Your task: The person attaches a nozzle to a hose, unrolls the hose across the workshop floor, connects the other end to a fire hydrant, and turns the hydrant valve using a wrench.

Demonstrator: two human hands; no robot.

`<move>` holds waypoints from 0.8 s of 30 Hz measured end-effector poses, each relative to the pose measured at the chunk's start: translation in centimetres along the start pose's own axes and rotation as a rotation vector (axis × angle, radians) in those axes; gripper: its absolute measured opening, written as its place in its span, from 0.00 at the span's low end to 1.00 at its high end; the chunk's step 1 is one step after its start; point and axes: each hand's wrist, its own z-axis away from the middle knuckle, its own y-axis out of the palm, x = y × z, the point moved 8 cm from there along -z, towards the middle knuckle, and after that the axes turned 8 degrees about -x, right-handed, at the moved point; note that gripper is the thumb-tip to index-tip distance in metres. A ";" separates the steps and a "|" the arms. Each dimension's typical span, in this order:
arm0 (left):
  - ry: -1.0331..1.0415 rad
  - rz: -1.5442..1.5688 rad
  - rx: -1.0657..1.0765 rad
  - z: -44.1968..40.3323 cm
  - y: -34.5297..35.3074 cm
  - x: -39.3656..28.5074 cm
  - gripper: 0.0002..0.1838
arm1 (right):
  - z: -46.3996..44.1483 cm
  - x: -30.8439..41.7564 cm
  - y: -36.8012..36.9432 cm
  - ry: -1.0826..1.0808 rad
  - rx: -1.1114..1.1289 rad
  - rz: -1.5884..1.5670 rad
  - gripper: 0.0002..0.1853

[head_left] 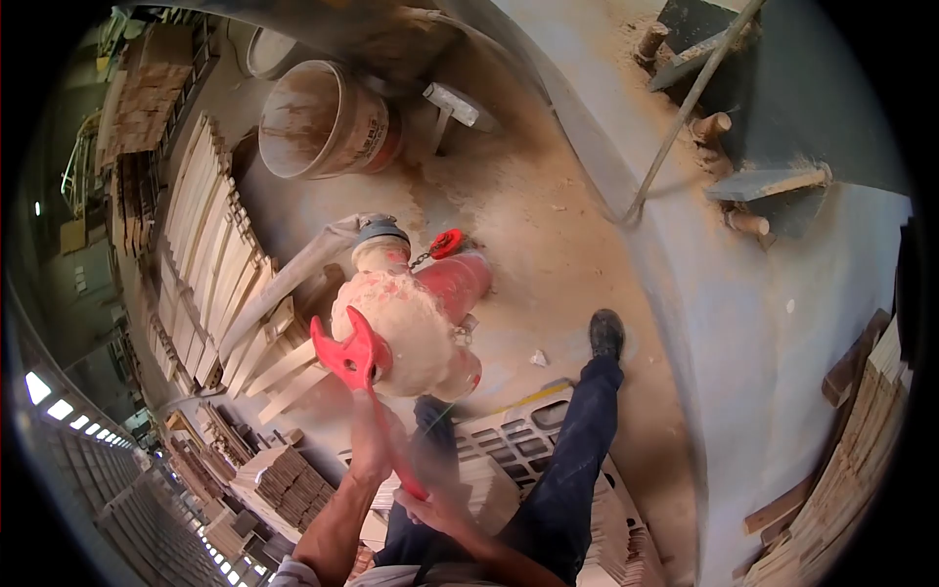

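A red open-ended wrench (354, 354) lies with its jaw against the front of a dusty red hydrant (401, 323). My left hand (375, 435) is wrapped round its handle below the jaw. Lower down, near the handle's end, my right hand (438, 509) is closed on the same wrench, somewhat blurred. A grey hose (293, 279) runs from the hydrant's upper outlet down to the left. A red cap (447, 243) hangs by a chain at the hydrant's upper right side.
A dusty bucket (377, 127) stands beyond the hydrant beside a hammer-like tool (452, 104). Stacked wooden slats (201, 245) line the left. A plastic pallet (518, 440) lies by my legs. A rod (685, 112) leans on the curved wall at right.
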 end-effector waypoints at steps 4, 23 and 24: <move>-0.025 0.031 0.018 0.5 0.5 -0.3 0.35 | 0.0 0.2 0.1 0.012 0.006 0.008 0.20; 0.007 -0.032 -0.032 0.8 0.5 -0.7 0.35 | 0.2 0.5 -0.2 0.048 0.039 -0.060 0.19; -0.014 -0.030 -0.026 1.0 0.7 -0.7 0.35 | 0.3 0.7 -0.2 0.051 0.059 -0.052 0.19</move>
